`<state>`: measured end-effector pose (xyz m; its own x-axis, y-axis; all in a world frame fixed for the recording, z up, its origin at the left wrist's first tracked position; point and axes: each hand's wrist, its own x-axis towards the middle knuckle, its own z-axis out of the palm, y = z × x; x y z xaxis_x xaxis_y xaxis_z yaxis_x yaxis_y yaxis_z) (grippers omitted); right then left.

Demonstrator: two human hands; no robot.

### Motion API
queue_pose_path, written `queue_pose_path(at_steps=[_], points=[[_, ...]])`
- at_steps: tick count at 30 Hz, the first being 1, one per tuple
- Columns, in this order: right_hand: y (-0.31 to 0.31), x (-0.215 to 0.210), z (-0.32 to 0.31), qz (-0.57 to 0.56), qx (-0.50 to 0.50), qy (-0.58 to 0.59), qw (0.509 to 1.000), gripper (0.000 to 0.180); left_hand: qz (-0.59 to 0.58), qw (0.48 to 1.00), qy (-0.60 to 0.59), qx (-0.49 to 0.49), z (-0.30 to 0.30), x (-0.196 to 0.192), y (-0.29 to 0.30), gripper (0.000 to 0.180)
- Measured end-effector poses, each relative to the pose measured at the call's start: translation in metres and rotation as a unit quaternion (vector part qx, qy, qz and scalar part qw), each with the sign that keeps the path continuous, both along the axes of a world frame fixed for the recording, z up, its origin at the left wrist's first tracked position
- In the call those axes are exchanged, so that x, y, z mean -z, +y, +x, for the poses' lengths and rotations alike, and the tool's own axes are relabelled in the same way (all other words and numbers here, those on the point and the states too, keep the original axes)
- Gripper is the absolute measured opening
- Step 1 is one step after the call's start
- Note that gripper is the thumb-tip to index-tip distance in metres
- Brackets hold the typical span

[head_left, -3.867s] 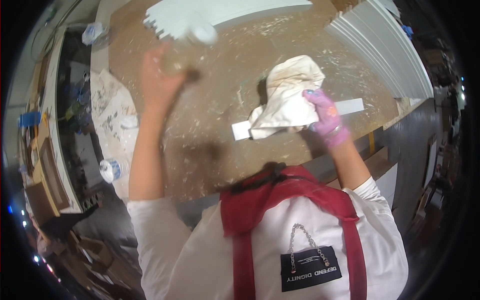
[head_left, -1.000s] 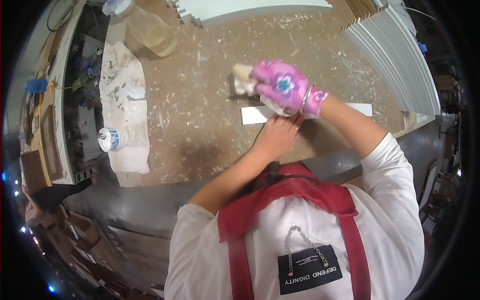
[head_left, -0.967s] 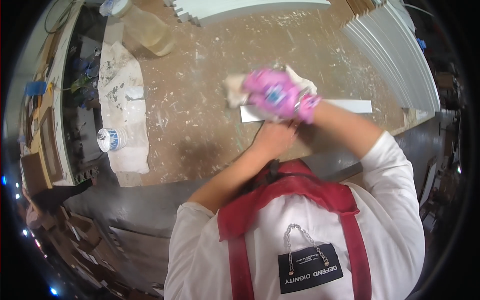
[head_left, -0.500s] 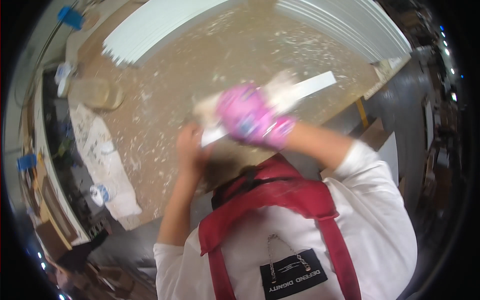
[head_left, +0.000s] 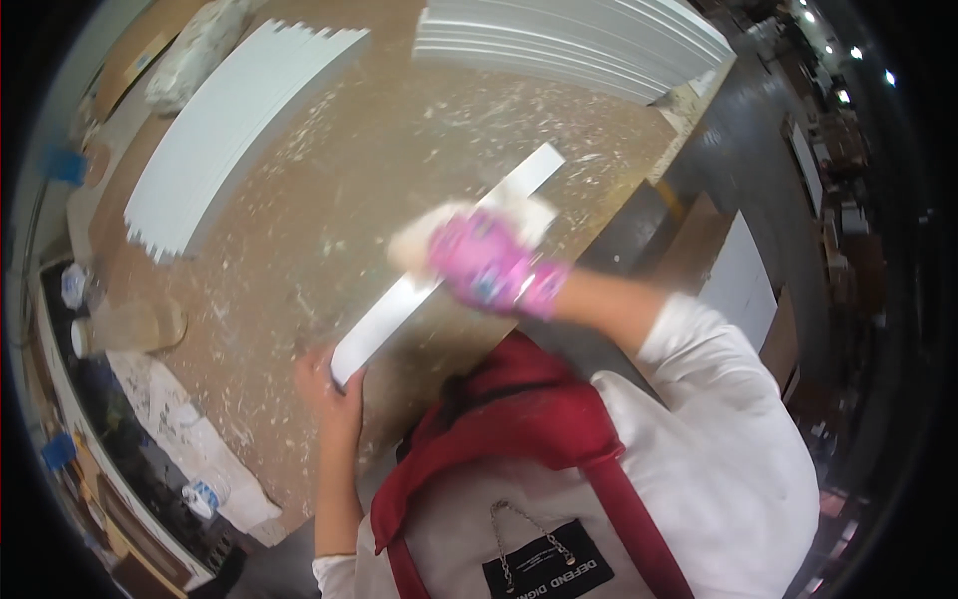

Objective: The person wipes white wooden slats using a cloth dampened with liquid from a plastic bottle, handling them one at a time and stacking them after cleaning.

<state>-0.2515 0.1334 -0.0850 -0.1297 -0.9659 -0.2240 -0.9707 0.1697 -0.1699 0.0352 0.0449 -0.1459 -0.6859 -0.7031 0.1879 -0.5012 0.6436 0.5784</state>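
Observation:
A long white strip (head_left: 384,321) lies slantwise over the workbench, its near end in my bare left hand (head_left: 332,384), thumb and fingers closed on it. My right hand (head_left: 484,262), in a pink patterned glove, is closed on a pale cloth (head_left: 414,240) and presses it around the middle of the strip. Part of the cloth sticks out on the far side of the glove. The strip's far end reaches beyond the cloth to the upper right. Motion blurs the cloth and glove somewhat.
White strips lie side by side at the left (head_left: 244,120); another stack of strips (head_left: 569,45) is at the back. A jar of cloudy liquid (head_left: 140,327) lies by a stained paper sheet (head_left: 165,399) on the scuffed workbench (head_left: 329,220). Boards (head_left: 738,285) stand beyond the bench's right edge.
My left hand has moved nearer and away from my gloved hand, so more of the strip shows between them. The head view has shifted, bringing the left strips fully into sight.

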Motion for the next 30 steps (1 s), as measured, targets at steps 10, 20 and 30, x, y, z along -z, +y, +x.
queue_pose_path(at_steps=[10, 20, 30], points=[[0.052, -0.014, -0.175, -0.080, 0.230, 0.047, 0.969, 0.027, 0.027, 0.999, -0.017, 0.021, -0.002, -0.011, -0.002, 0.046], [0.066, 0.067, -0.232, -0.165, 0.165, 0.066, 0.970, 0.019, 0.008, 1.000, -0.020, 0.014, -0.007, -0.014, -0.001, 0.044], [0.089, -0.021, -0.221, -0.242, 0.440, -0.213, 0.838, 0.019, 0.026, 1.000, 0.001, -0.008, -0.005, -0.012, 0.002, 0.048]])
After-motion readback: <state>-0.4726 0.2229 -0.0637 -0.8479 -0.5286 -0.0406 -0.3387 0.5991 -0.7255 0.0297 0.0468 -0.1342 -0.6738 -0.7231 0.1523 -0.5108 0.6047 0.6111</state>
